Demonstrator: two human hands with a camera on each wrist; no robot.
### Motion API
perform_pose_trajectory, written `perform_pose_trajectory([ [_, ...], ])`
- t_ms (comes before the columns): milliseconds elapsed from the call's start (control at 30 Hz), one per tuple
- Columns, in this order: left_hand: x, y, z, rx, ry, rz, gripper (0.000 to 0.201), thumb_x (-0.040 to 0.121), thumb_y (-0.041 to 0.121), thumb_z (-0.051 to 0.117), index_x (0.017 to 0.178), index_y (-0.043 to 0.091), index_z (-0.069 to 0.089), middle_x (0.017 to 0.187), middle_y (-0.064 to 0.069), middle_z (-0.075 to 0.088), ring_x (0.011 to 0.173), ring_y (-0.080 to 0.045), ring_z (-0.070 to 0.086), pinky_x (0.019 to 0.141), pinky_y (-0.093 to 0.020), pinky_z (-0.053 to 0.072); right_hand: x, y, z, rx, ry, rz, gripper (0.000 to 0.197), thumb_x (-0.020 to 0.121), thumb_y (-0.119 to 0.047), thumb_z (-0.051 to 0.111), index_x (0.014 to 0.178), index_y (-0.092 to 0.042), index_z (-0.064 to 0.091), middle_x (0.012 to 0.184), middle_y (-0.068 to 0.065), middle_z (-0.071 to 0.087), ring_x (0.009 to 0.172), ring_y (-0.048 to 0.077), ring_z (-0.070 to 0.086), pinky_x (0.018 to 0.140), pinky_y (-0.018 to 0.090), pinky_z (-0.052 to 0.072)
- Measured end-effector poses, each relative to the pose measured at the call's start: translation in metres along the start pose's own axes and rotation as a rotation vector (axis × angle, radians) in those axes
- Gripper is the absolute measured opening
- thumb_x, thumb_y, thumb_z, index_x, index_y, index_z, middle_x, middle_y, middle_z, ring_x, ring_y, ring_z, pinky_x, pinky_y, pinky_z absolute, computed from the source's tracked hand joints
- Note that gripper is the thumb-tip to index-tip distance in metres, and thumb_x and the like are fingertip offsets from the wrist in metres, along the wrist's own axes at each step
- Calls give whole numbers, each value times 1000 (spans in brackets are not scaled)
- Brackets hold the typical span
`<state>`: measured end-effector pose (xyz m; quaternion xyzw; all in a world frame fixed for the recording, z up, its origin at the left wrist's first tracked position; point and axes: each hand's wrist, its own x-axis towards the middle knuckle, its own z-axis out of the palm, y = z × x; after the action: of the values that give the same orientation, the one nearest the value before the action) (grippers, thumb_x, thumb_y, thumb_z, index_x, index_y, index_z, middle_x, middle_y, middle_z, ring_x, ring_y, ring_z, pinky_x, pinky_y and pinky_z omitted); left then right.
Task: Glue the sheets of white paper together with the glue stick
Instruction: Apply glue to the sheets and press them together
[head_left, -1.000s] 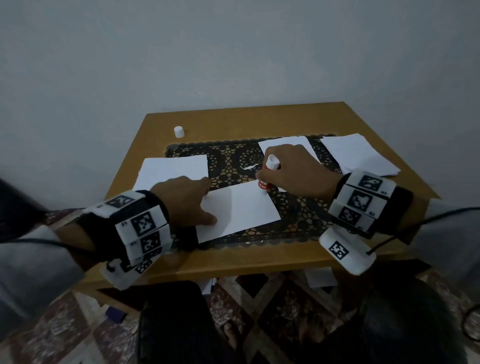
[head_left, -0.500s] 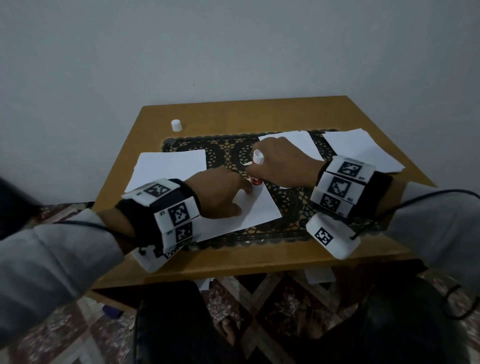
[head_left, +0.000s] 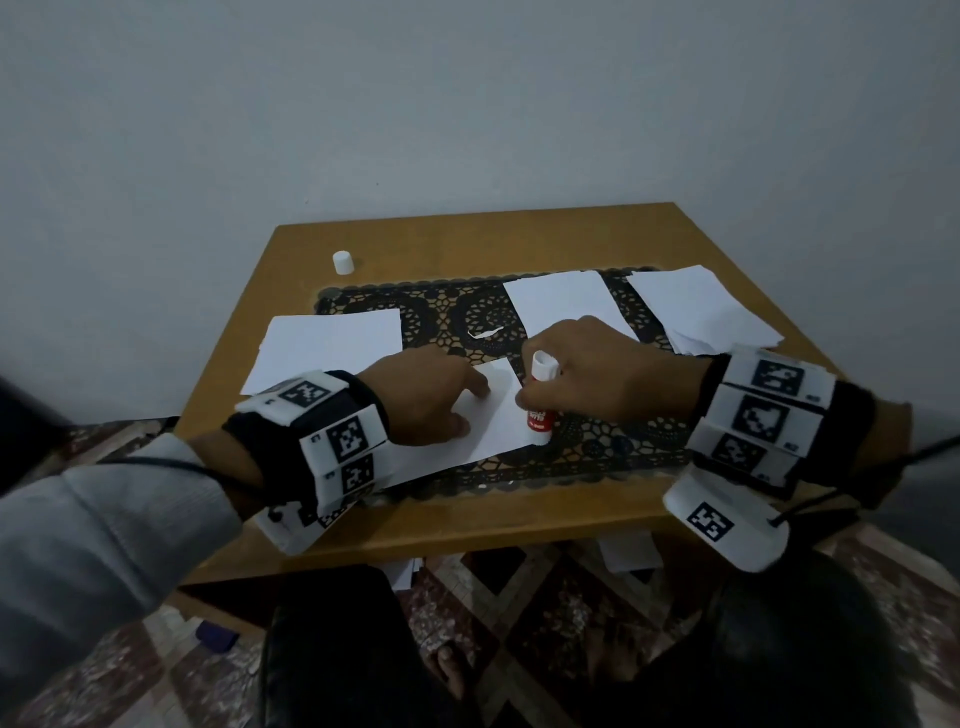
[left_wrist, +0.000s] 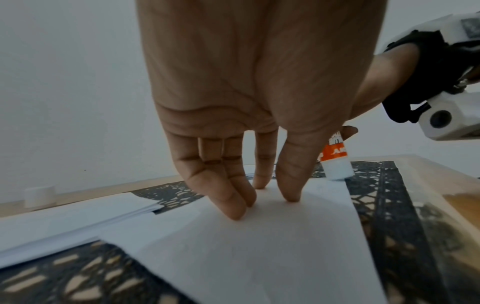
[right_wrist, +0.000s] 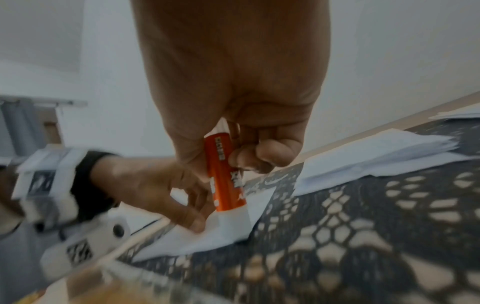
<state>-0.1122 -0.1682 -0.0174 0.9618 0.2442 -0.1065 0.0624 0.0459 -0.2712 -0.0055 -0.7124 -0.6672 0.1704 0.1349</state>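
A small white cap (head_left: 343, 261) stands by itself on the wooden table (head_left: 467, 239), toward the upper left of the tabletop in the head view. Below it, at the left of the table, lies a pile of white paper (head_left: 332, 343), partly on a black lacy mat (head_left: 441, 312).

Next comes the left hand (head_left: 426, 397), low and left of the middle. Its fingers (left_wrist: 233, 197) are straight and spread, and the tips press down on one white sheet (head_left: 483, 421) that lies on the mat.

Just right of it, the right hand (head_left: 608, 369) is curled round the glue stick (head_left: 540, 405). The stick is red and white. It stands almost upright, and its bottom end touches the right edge of that sheet.

Higher up, right of the middle, another sheet of paper (head_left: 566, 301) lies on the mat. At the far right of the table sits one more pile of paper (head_left: 696, 306).
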Motion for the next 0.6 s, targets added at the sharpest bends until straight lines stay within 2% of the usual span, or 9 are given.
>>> perform_pose_trajectory([
  [100, 0, -1, 1, 2, -13, 8, 49, 90, 30, 61, 137, 28, 48, 121, -3, 62, 108, -22, 57, 89, -29, 44, -3, 5, -26, 122, 0, 37, 27, 86, -31, 68, 78, -6, 64, 69, 0, 63, 60, 15, 56, 55, 25, 44],
  [167, 1, -2, 0, 2, -25, 15, 49, 89, 31, 62, 136, 28, 49, 118, -3, 63, 106, -22, 57, 87, -29, 44, -2, 14, -47, 284, 87, 67, 22, 87, -26, 70, 79, -5, 65, 59, 3, 63, 48, 13, 54, 44, 22, 43],
  [200, 2, -2, -1, 0, -31, 17, 48, 89, 31, 63, 135, 27, 50, 115, -3, 63, 104, -22, 58, 86, -28, 44, 1, 19, -57, 332, 134, 85, 21, 86, -23, 71, 82, -4, 65, 60, 6, 65, 49, 14, 57, 44, 24, 46],
  [267, 4, -3, -2, -3, -40, 23, 48, 88, 31, 64, 133, 26, 51, 111, -2, 63, 102, -22, 57, 82, -27, 43, 11, 35, -72, 393, 201, 124, 23, 81, -17, 76, 90, 0, 63, 74, 14, 70, 61, 19, 66, 58, 33, 55],
  [333, 6, -3, -3, 6, -44, 35, 48, 87, 31, 65, 132, 25, 52, 109, -1, 63, 101, -21, 56, 78, -26, 40, 26, 54, -81, 422, 258, 165, 26, 78, -5, 76, 96, 0, 58, 90, 20, 69, 74, 26, 70, 73, 44, 58],
  [433, 8, -3, -4, 16, -55, 41, 47, 86, 32, 66, 131, 24, 53, 96, 3, 56, 94, -18, 53, 75, -24, 38, 50, 81, -84, 365, 345, 234, 26, 81, -1, 71, 104, -3, 60, 104, 20, 65, 84, 31, 66, 79, 49, 57],
  [467, 9, -4, -4, 17, -53, 42, 47, 86, 33, 66, 130, 24, 53, 92, 5, 52, 90, -17, 50, 75, -24, 37, 57, 89, -84, 311, 359, 251, 22, 82, -3, 68, 104, -2, 62, 103, 19, 66, 85, 32, 65, 80, 50, 56],
  [533, 11, -4, -3, 16, -50, 46, 47, 85, 32, 67, 129, 25, 54, 90, 6, 51, 84, -14, 46, 74, -23, 37, 72, 105, -81, 195, 383, 305, 12, 83, -13, 62, 94, -9, 65, 94, 13, 69, 85, 31, 66, 81, 47, 56],
  [600, 10, -3, -2, 22, -50, 54, 47, 86, 32, 67, 129, 25, 53, 101, 2, 58, 89, -17, 51, 75, -24, 37, 87, 119, -77, 213, 411, 356, 2, 80, -20, 59, 79, -18, 58, 79, 5, 68, 78, 28, 67, 76, 43, 56],
])
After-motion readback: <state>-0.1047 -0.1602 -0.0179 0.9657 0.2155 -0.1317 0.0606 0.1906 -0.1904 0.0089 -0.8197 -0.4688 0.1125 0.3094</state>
